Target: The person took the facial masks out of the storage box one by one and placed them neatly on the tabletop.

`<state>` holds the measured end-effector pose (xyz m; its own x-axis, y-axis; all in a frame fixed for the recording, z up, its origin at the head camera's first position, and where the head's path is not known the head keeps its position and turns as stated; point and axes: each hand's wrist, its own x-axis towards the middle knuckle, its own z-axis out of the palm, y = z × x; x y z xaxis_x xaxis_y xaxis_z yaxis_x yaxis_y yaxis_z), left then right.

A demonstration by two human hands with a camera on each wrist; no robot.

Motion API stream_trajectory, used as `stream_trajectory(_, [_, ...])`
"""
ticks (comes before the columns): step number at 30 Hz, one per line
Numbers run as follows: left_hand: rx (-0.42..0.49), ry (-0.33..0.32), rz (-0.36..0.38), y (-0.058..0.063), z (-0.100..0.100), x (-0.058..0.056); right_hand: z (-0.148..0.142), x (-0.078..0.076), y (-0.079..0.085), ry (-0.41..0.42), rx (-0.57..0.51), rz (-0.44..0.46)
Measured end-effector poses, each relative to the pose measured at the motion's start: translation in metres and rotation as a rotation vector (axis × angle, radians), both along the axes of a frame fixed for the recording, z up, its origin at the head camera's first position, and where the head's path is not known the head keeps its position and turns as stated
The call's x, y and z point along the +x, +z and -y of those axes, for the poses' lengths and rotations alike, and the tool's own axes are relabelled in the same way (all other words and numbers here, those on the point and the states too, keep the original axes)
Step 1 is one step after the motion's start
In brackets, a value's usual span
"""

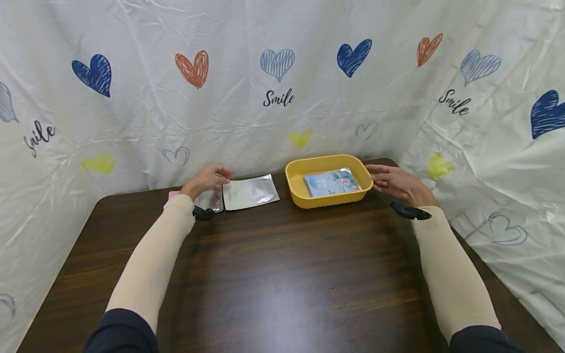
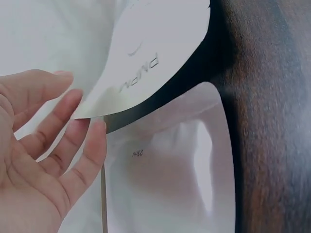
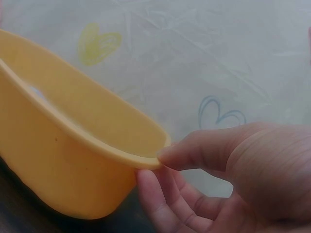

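Note:
On the left, my left hand is at the near-wall corner of a white face mask sachet. The left wrist view shows that corner lifted over the fingertips, with the thumb apart from it. Beside it lies a silvery pink sachet, marked 23ml and partly hidden by the hand in the head view. My right hand holds the right end of a yellow plastic basket, thumb on the rim and fingers below it. Inside the basket lie blue floral sachets in a stack.
The dark wooden table runs up to a white curtain printed with hearts and the word Smile. This curtain closes off the back and both sides. A pink edge shows left of the left wrist.

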<state>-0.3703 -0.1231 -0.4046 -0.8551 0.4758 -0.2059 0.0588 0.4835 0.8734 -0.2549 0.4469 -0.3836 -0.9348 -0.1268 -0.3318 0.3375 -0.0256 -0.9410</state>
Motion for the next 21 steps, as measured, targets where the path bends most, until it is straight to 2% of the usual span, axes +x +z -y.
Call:
stream_trajectory(6, [-0.012,0.004,-0.031,0.003,0.005,0.002,0.001,0.000,0.000,-0.016,-0.003,0.013])
stream_trajectory(14, [0.049,-0.017,-0.058,0.009,0.009,0.008,0.002,0.000,0.000,-0.026,-0.023,0.013])
stream_trajectory(21, [0.099,-0.035,-0.063,0.017,0.004,0.016,0.002,0.000,0.000,-0.029,-0.041,0.015])
